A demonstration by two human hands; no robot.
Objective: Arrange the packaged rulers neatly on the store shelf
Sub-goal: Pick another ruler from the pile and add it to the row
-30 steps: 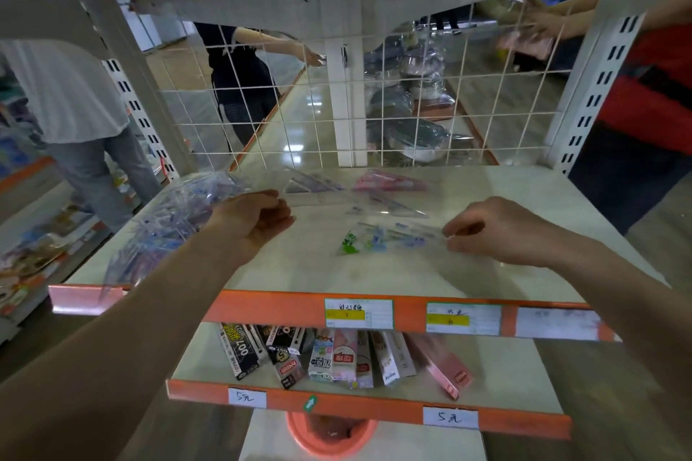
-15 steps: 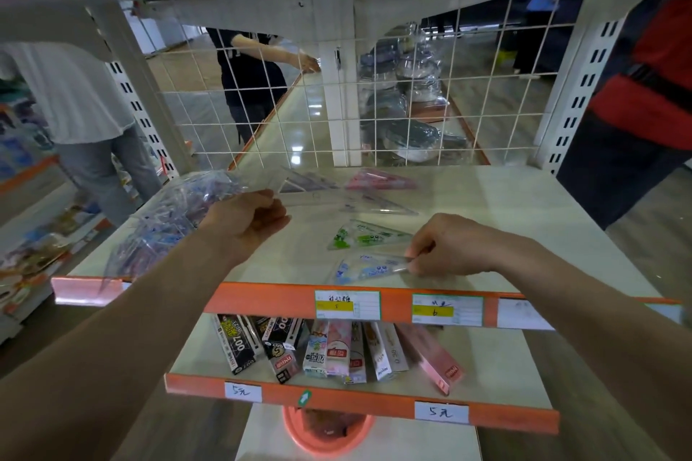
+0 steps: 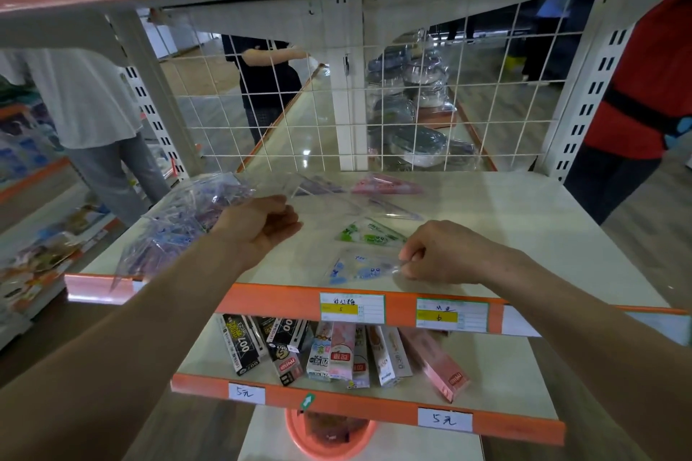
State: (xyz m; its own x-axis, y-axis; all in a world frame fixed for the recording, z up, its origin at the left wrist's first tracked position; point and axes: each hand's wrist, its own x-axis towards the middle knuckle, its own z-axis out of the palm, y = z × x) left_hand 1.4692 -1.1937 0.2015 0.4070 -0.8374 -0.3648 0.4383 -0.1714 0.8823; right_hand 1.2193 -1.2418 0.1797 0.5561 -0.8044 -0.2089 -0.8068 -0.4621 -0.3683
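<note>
Item in hand: blue-printed ruler packet (image 3: 361,268), a clear triangular sleeve lying flat near the front lip of the shelf (image 3: 543,236), with my right hand (image 3: 445,253) pinching its right-hand corner, fingers curled tight on the plastic. Just behind it is the green-printed packet (image 3: 369,234), flat and already placed. Further back are a clear packet (image 3: 389,210) and a pink packet (image 3: 385,185), loosely in file towards the wire grid (image 3: 299,116). Stock remaining: a bundle of packets (image 3: 187,221) at the shelf's left end, gripped at its near edge by my left hand (image 3: 262,225), fingers folded round it. I cannot tell how many it holds. Step, as I read it: setting the blue packet down as the front piece of the column. The next move calls for squaring it to the green one, point and edges matched, letting go without dragging the slippery sleeve, then drawing a single packet from the bundle. Also noted: price labels (image 3: 352,308) on the orange rail, and boxed goods (image 3: 329,352) on the shelf below.
</note>
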